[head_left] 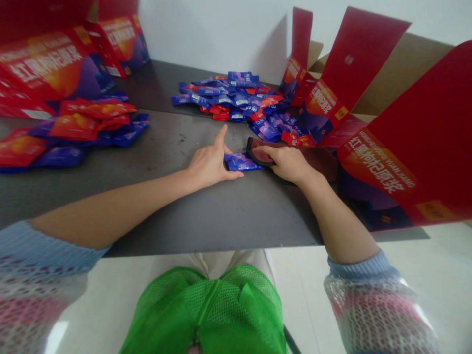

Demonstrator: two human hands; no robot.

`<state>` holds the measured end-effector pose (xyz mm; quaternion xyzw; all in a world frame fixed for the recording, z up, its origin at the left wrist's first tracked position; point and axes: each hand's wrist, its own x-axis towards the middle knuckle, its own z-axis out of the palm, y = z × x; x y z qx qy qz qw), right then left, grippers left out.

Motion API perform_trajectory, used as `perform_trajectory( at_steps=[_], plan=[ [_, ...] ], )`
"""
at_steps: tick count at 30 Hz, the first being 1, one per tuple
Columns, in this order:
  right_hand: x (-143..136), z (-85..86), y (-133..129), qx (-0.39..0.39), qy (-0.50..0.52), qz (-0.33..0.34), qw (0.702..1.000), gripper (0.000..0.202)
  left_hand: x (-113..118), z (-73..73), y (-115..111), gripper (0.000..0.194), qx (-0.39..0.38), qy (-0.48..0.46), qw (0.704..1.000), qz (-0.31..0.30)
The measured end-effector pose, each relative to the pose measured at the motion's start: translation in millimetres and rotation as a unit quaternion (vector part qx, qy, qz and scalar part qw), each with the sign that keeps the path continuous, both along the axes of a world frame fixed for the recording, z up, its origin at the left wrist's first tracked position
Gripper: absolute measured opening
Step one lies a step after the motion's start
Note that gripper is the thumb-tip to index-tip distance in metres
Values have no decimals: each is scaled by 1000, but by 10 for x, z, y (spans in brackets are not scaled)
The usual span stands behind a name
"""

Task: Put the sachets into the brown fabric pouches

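Note:
A blue sachet (242, 162) lies flat on the dark grey table between my two hands. My left hand (208, 164) is at the sachet's left end, with thumb and fingers spread around it; whether they press on its edges I cannot tell. A brown cloth with a black border (317, 160) is under my right hand (289, 161), whose fingers are closed on it. The cloth's left edge covers the right end of the sachet. Part of the cloth stretches right, towards the red boxes.
Loose blue and red sachets (236, 98) are heaped at the back, and more sachets (92, 120) lie at the left. Open red cartons (387, 167) stand along the right side. Other red boxes (55, 69) stand at the back left. A white wall (210, 29) rises behind.

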<state>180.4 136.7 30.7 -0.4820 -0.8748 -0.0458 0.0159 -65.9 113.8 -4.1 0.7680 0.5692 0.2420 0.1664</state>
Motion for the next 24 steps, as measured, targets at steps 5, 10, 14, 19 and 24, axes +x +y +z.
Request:
perform_trajectory(
  at_steps=[5, 10, 14, 19, 24],
  plan=[
    [116, 35, 12, 29, 25, 17, 999, 59, 5, 4, -5, 131, 2, 5, 1000, 0],
    [20, -10, -23, 40, 119, 66, 990, 65, 12, 14, -15, 130, -1, 6, 1000, 3],
    [-214, -113, -81, 1, 81, 57, 995, 80, 15, 4, -4, 132, 2, 2, 1000, 5],
    [-350, -186, -114, -43, 133, 115, 984, 76, 16, 1, 10, 134, 8, 15, 1000, 6],
    [-268, -115, -126, -154, 281, 204, 925, 42, 13, 36, -16, 134, -5, 29, 1000, 8]
  ],
)
